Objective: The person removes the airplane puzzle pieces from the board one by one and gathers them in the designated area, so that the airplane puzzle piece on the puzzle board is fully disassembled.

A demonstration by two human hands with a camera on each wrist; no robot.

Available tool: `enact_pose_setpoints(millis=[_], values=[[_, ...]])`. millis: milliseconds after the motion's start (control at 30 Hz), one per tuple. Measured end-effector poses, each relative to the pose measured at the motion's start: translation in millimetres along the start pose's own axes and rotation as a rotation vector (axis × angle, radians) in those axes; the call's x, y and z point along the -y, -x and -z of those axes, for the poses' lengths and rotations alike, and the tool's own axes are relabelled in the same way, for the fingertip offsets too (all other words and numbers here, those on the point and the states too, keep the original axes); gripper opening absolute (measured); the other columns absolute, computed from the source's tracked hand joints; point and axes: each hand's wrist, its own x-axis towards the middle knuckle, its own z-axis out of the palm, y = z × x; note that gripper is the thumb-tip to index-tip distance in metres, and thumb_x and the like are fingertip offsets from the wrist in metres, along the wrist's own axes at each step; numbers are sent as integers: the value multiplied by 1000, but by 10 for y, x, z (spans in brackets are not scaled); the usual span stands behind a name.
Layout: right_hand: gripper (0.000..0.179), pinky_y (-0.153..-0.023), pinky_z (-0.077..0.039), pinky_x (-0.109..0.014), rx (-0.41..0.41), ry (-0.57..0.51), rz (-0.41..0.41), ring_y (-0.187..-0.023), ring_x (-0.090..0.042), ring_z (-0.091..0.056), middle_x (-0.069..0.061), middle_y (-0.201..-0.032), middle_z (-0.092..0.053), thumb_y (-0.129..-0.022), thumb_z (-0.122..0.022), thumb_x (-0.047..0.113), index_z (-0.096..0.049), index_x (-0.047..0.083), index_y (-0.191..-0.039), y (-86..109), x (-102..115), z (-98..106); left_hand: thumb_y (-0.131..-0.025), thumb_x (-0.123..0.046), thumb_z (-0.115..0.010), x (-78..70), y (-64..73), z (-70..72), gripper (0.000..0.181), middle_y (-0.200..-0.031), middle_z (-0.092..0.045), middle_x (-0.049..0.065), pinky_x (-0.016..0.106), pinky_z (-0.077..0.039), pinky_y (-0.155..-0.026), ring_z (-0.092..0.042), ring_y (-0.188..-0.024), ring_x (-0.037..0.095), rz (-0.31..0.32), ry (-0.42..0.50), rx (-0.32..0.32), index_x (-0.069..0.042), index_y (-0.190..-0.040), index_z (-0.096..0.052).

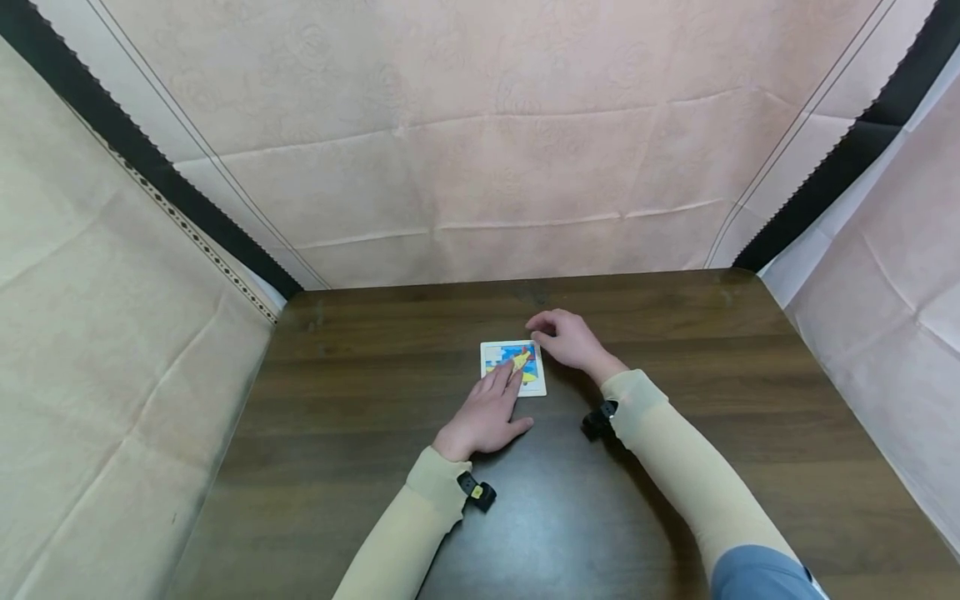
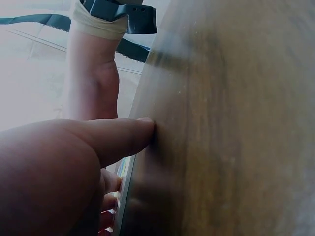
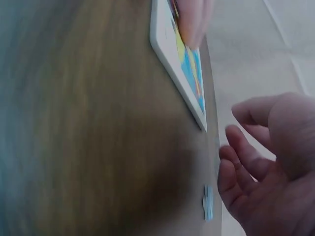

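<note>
1. While the left hand [image 1: 483, 421] lies straight-fingered over the near side of the picture board [image 1: 513, 352] on the table [image 1: 360, 367], the right hand [image 1: 566, 340] is at its far right corner; squarish, the board has no clear long axis.
2. From the left wrist, the left hand's fingers lie at the board's edge, right hand beyond.
3. From the right wrist, the right hand curves loosely, holding nothing; a small pale-blue piece [image 3: 208, 202] lies near its fingers, well apart from the left hand.
</note>
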Motion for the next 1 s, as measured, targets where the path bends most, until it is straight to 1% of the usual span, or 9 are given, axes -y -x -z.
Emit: enact_pose_setpoints(millis=[67, 133, 267, 433, 567, 700, 867, 1000], values=[[21, -99, -54, -48, 48, 11, 27, -107, -26, -64, -7, -120, -70, -106, -68, 19, -77, 11, -124, -15, 49, -54, -107, -53, -60, 2, -5, -2, 88, -180, -6, 11, 50, -15, -131, -5, -165, 28, -2, -3, 2, -7, -171, -21], [22, -99, -54, -47, 77, 24, 51, -107, -24, -64, -7, -120, -70, -106, -68, 18, -77, 11, -124, -27, 89, -102, -107, -53, -60, 7, -11, -9, 89, -180, -5, 11, 49, -14, -131, -4, -165, 27, -3, -8, 5, -7, -171, -20], [20, -101, -54, -47, 95, 41, 73, -109, -24, -66, -6, -120, -72, -106, -68, 17, -79, 11, -122, -41, 151, -173, -107, -53, -59, 19, -28, -22, 88, -180, -6, 12, 50, -15, -130, -4, -165, 28, -6, -12, 2, -5, -171, -21], [21, -100, -54, -46, 127, 105, 98, -109, -23, -66, -4, -118, -72, -107, -69, 19, -78, 11, -124, -48, 172, -226, -109, -58, -51, 28, -74, -64, 86, -180, -6, 11, 50, -16, -130, -6, -165, 28, 6, -36, -4, -7, -172, -19], [22, -98, -55, -45, 162, 134, 101, -104, -22, -66, -4, -114, -72, -106, -70, 19, -78, 11, -125, -46, 173, -241, -109, -61, -49, 34, -104, -89, 87, -179, -10, 13, 52, -20, -129, -12, -164, 32, 6, -52, -33, -8, -172, -22], [23, -97, -55, -44, 179, 127, 86, -101, -21, -65, -3, -113, -72, -107, -69, 19, -77, 11, -126, -61, 175, -235, -108, -61, -50, 42, -113, -78, 86, -179, -13, 13, 54, -22, -128, -16, -163, 34, 5, -48, -48, -8, -171, -24], [23, -99, -54, -45, 189, 132, 89, -106, -22, -66, -5, -117, -72, -108, -67, 19, -77, 11, -127, -74, 194, -219, -109, -61, -50, 31, -109, -60, 86, -179, -13, 13, 53, -21, -128, -15, -163, 33, 3, -55, -44, -9, -172, -22], [23, -102, -54, -45, 204, 152, 107, -110, -22, -67, -5, -120, -72, -109, -66, 19, -78, 11, -126, -81, 211, -218, -109, -59, -51, -13, -77, -34, 85, -178, -16, 15, 53, -22, -128, -18, -162, 35, 2, -70, -49, -7, -170, -25]])
